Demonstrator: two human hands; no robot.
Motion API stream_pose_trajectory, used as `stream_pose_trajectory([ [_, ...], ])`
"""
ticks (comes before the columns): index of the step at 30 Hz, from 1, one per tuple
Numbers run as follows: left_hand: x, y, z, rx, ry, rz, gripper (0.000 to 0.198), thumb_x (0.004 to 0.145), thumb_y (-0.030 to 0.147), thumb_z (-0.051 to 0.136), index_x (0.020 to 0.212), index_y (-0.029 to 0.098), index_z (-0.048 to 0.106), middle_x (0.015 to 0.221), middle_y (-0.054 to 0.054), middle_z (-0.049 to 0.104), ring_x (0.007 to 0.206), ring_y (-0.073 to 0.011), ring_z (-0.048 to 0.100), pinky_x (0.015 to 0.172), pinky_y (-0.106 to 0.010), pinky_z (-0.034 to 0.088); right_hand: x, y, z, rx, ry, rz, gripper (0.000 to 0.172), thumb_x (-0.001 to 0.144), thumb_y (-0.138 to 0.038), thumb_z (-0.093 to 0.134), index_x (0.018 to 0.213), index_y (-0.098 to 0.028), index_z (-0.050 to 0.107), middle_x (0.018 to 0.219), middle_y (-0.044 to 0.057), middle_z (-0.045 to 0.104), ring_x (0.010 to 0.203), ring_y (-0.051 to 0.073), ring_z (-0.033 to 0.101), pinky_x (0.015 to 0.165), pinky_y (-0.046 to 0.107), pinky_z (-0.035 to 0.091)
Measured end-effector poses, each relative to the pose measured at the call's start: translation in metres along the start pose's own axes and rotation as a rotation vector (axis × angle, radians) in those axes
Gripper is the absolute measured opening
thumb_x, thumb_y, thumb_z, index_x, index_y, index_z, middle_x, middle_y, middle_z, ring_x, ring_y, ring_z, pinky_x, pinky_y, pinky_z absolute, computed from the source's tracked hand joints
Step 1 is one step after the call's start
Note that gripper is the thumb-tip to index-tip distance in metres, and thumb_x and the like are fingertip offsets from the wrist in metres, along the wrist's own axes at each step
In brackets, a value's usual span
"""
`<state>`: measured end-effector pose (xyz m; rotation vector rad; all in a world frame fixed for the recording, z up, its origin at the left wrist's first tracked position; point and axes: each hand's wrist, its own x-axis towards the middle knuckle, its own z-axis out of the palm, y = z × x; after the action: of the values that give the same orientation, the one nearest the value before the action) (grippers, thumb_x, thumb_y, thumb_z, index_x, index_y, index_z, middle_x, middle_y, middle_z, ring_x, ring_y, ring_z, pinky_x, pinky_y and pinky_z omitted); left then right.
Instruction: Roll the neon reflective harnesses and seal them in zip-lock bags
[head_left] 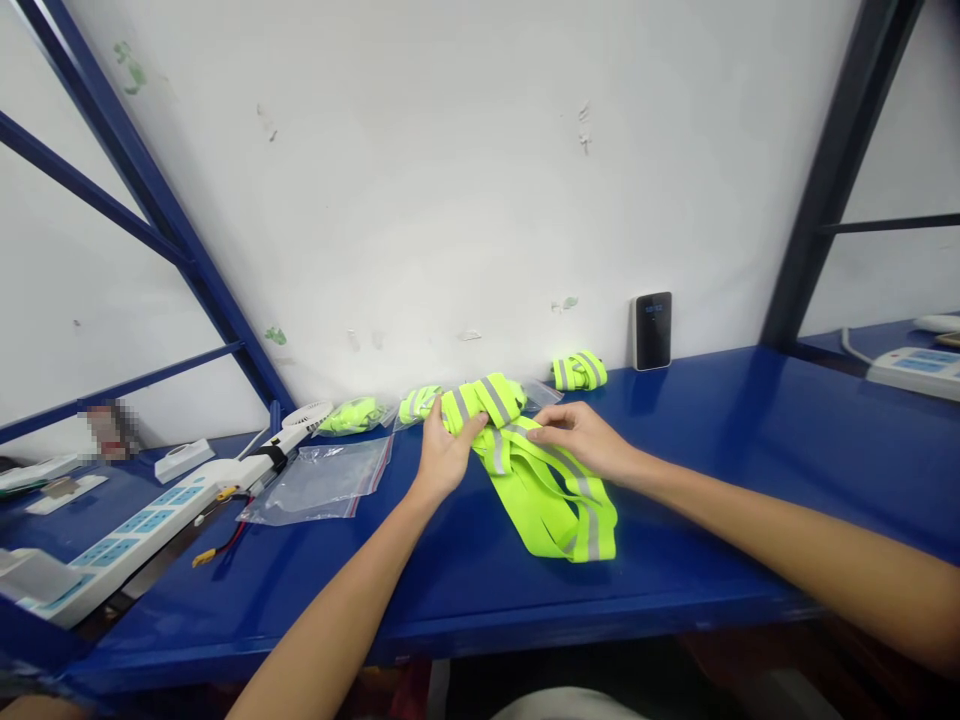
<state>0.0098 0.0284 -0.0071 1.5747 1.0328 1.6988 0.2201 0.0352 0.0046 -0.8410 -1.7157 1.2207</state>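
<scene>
A neon yellow reflective vest (547, 490) with grey reflective stripes lies partly bunched on the blue bench (465, 600). Its upper part is folded into a wad, and its long bands trail toward me. My left hand (446, 455) grips the folded wad from the near side. My right hand (577, 435) pinches the bands close to that wad. Behind them, a small folded vest (577, 370) sits near the wall. Another yellow bundle (418, 403) lies just beyond my left hand, and a bagged vest (352, 416) lies further left.
A flattened clear zip bag (319, 482) lies left of my left hand. Beyond it are a white power strip (127, 540), a small white fan (307, 415) and a red-and-black wire (217, 547). A black power bank (651, 330) stands against the wall. Blue steel uprights (832, 170) frame the bench.
</scene>
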Motion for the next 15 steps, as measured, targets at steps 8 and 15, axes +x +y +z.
stream_pose_trajectory([
  [8,-0.010,0.017,0.010,0.203,0.026,0.173,0.031,0.076,0.031,0.072,0.099,0.018,0.055,0.090,-0.002,0.068,0.080,-0.0170,0.065,0.074,-0.027,0.049,-0.005,-0.008,0.007,0.414,-0.121,0.330,0.027,0.064,-0.028,0.082,0.075,-0.016,0.061,0.063,-0.002,0.060,0.054,0.011,0.054,0.053,0.025,0.043],
  [15,-0.008,0.006,0.012,-0.141,0.039,-0.005,0.040,0.074,0.034,0.075,0.107,0.016,0.061,0.106,-0.007,0.070,0.098,-0.0222,0.066,0.088,-0.034,0.050,-0.004,0.006,0.020,0.333,0.094,0.171,0.050,0.060,-0.034,0.086,0.096,-0.021,0.053,0.048,-0.013,0.041,0.042,0.006,0.034,0.043,0.019,0.026],
])
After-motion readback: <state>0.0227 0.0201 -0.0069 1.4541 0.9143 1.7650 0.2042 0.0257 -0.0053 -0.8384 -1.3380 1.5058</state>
